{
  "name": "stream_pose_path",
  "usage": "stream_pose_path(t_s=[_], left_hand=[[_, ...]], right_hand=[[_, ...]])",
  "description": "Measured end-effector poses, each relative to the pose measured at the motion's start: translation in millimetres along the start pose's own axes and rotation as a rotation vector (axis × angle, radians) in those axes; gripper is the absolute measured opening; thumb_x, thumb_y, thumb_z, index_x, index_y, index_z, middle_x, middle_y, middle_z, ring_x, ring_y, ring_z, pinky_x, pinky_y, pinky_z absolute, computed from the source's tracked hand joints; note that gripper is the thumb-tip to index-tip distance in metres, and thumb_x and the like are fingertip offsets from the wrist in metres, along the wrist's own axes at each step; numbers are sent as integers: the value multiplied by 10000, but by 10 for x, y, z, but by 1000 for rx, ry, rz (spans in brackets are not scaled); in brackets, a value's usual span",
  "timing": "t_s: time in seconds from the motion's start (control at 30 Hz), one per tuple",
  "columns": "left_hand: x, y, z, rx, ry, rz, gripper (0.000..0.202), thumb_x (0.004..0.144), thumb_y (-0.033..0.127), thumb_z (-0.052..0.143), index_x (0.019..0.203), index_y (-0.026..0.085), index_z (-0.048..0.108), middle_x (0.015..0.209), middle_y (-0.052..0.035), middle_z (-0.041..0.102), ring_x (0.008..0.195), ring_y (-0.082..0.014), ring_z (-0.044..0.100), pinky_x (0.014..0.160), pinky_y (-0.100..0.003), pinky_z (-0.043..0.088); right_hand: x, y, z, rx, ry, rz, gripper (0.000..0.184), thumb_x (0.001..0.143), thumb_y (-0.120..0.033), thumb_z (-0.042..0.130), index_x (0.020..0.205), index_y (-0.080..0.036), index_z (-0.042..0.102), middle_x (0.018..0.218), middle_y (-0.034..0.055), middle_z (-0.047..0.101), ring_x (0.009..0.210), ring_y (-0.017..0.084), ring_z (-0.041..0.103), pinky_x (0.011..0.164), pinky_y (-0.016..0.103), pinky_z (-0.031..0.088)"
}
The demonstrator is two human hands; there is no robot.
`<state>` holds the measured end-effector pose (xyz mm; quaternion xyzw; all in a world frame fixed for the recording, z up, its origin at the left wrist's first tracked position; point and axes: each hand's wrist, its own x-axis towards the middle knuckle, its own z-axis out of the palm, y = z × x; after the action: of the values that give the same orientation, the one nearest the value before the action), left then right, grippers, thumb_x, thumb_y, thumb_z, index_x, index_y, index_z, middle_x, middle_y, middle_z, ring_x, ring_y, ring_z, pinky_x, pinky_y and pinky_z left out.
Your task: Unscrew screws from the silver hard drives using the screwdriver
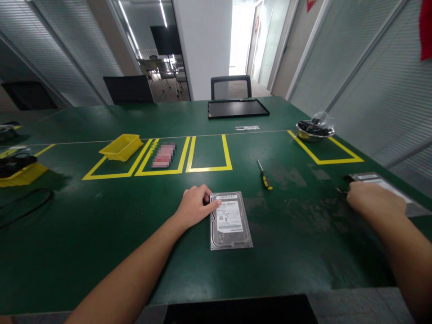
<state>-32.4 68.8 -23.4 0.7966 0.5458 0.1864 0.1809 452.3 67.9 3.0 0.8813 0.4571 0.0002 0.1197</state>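
Toward the near side of the bench (286,265), in the head view, the hard drive (232,218) is lying label up, its long axis running away from the person. The left hand (195,205), much the nearer, is holding its far left corner in a narrow grip, thumb on top. Well rightward, the right hand (374,199) is partly covering a flat silvery item (383,180); whether that grip is closing on anything, I cannot tell.

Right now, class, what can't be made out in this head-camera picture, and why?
Hard drive, head view: label print too small and blurred.
Right hand, head view: its own back hides whether it grips anything.
Silvery item, head view: partly covered by that hand.
Pink item, head view: pixelation masks its details.
Leftmost yellow tray, head view: cut off by the left edge.
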Motion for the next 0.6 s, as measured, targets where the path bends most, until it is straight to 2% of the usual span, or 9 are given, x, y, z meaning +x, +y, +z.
stream_pose_path(t_s=[0.33,0.6], left_hand=[[2,2,-1,-8,3,0,333,844,535,614,853,205,572,800,-13,645,777,-212,559,707,-335,380],[2,10,-11,-5,-1,0,338,843,543,607,859,207,576,805,-13,648,779,-215,563,710,-338,371]], right_hand=[[-39,21,21,-15,-54,-7,356,811,-246,460,1063,-156,694,1282,235,613,1089,380,620,790,488,476],[36,13,22,-2,-67,11,354,814,-237,444,1039,-158,706,1285,225,615,1117,385,609,790,497,484]])
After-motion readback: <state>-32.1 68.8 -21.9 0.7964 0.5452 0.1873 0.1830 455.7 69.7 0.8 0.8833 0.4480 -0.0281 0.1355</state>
